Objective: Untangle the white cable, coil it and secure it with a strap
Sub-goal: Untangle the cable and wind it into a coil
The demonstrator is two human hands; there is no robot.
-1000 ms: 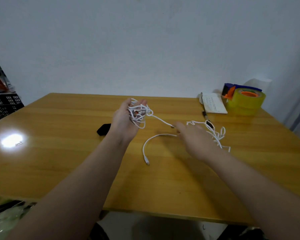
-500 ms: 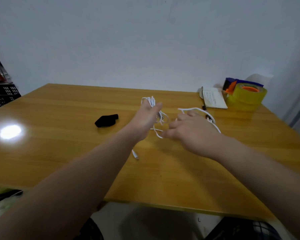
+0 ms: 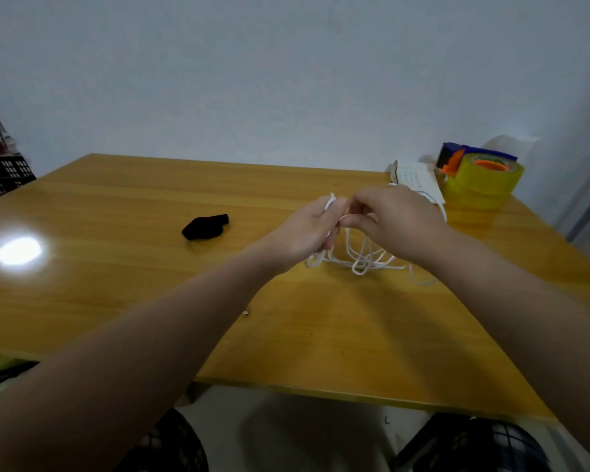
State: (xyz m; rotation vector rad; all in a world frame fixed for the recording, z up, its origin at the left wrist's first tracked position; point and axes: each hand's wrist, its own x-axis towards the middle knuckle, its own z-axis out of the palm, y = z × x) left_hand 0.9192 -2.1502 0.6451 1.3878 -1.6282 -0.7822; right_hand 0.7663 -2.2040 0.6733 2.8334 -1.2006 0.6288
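Observation:
The white cable [image 3: 361,262] hangs in tangled loops between my two hands above the wooden table [image 3: 150,284]. My left hand [image 3: 307,229] is closed around a bunch of its loops, with some cable sticking out above the fingers. Close beside it, my right hand [image 3: 399,226] pinches a strand, fingertips almost touching the left hand. More cable trails behind the right hand toward the back right. A black strap [image 3: 205,227] lies on the table to the left of my hands.
A yellow tape roll in a blue and orange dispenser [image 3: 481,175] stands at the back right corner, beside a white booklet [image 3: 416,178]. A black crate [image 3: 0,177] sits off the table's left edge. A small scrap [image 3: 246,313] lies near the middle.
Both hands have come together over the table's right half. The loose cable end that lay on the table has been drawn up, and the loops now dangle below my hands.

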